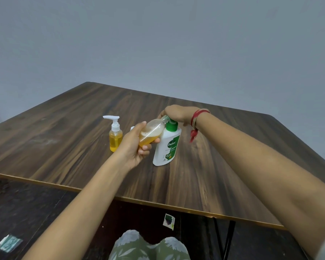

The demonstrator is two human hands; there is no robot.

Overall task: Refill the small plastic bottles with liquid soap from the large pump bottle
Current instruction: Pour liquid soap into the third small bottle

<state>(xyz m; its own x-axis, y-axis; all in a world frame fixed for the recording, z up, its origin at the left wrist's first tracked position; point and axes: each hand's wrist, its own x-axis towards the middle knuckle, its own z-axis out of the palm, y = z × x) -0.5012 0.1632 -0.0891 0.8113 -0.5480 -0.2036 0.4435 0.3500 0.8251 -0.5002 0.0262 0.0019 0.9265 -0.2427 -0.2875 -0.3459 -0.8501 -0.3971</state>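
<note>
A large white pump bottle (167,147) with a green pump head and green label stands on the wooden table (64,132). My right hand (176,114) rests on top of its pump, fingers bent over the head. My left hand (133,145) grips a small clear bottle (152,133) partly filled with amber soap, tilted with its open neck up against the pump spout. A second small bottle (115,136) with a white pump cap, holding amber soap, stands upright to the left.
A small white object (132,128) peeks out behind my left hand. The table's near edge (139,200) runs diagonally. Below it lie a dark floor, scraps of paper (168,221) and my knees (148,244).
</note>
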